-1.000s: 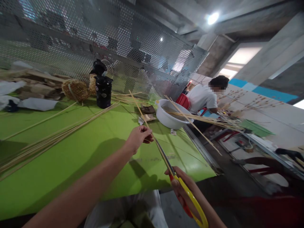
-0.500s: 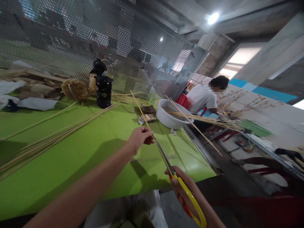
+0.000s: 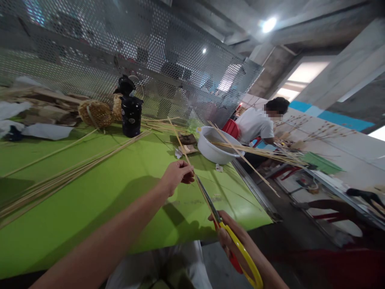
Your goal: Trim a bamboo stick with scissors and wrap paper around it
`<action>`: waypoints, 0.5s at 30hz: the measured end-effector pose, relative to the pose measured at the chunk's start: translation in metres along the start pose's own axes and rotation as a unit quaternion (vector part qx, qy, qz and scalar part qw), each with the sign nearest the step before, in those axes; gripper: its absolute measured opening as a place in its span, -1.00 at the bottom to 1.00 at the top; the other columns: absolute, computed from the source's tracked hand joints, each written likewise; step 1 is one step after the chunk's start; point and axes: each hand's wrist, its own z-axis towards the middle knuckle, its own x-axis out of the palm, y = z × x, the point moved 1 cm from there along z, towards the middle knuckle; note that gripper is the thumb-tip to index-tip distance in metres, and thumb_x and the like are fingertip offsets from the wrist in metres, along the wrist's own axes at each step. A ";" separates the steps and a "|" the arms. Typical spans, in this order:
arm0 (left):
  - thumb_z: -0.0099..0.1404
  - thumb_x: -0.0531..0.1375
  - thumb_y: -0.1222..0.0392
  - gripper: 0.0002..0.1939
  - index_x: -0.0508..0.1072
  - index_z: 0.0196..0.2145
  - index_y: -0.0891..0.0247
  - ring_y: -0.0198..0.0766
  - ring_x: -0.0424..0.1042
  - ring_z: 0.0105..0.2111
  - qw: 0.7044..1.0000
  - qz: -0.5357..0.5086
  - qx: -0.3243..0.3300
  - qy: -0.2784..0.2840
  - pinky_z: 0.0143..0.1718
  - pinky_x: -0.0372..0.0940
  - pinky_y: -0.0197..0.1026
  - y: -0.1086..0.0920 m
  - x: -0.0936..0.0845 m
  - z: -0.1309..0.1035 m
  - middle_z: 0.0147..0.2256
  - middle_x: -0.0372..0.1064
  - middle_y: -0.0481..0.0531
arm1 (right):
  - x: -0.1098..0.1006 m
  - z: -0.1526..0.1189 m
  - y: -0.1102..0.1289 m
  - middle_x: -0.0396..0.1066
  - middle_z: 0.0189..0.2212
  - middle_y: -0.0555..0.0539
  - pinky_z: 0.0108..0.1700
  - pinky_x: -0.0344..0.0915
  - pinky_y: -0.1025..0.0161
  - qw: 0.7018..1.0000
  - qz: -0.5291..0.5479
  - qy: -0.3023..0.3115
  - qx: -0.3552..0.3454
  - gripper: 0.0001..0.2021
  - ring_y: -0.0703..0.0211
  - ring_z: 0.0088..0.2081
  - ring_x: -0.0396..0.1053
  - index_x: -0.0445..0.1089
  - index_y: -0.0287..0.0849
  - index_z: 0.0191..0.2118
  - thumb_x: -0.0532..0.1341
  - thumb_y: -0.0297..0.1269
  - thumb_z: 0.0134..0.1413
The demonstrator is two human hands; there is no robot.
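Between the fingertips of my left hand [image 3: 178, 175] is pinched a thin bamboo strip [image 3: 179, 141], which slants away over the green table [image 3: 132, 180]. My right hand [image 3: 233, 233] is wrapped round scissors [image 3: 245, 251] with yellow and red handles. Their blades point up and left along the strip, the tips close to my left fingers. The strip's near part runs beside the blades toward my right hand; whether my right fingers also press on it I cannot tell.
A white basin [image 3: 215, 150] stands at the table's right edge with long strips [image 3: 255, 149] across it. More strips [image 3: 87, 160] lie at left. A black flask [image 3: 131, 114] and woven basket [image 3: 94, 113] stand behind, before a perforated metal screen [image 3: 168, 52]. A seated person [image 3: 255, 122] works beyond.
Both hands and the scissors stay nearly in place. The far end of the strip has swung slightly to the right.
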 end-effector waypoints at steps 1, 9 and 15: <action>0.21 0.22 0.24 -0.87 0.36 -0.43 0.32 -0.32 0.45 -0.55 1.000 0.000 -0.001 -0.001 -0.46 0.37 -0.25 0.000 0.000 0.000 -0.51 0.43 0.01 | 0.000 0.000 0.000 0.09 -0.59 0.13 -0.60 0.02 0.40 1.000 -0.004 0.000 -0.001 -0.45 0.37 -0.64 0.01 0.26 -0.10 -0.04 0.06 0.26 0.08; 0.22 0.21 0.26 -0.89 0.36 -0.43 0.31 -0.31 0.46 -0.56 1.000 0.000 -0.003 -0.004 -0.45 0.38 -0.23 0.000 0.002 -0.001 -0.51 0.44 0.01 | 0.001 0.001 0.000 0.08 -0.62 0.14 -0.63 -0.02 0.38 1.000 -0.010 0.007 0.005 -0.40 0.37 -0.68 0.00 0.24 -0.15 -0.01 0.05 0.28 0.06; 0.23 0.21 0.27 -0.89 0.36 -0.44 0.32 -0.31 0.47 -0.54 1.000 0.004 -0.006 -0.004 -0.42 0.39 -0.22 -0.002 0.004 -0.004 -0.51 0.45 0.02 | 0.000 0.002 -0.001 0.06 -0.66 0.15 -0.67 -0.04 0.39 1.000 -0.009 0.005 0.001 -0.39 0.36 -0.70 0.03 0.24 -0.15 -0.04 0.05 0.30 0.05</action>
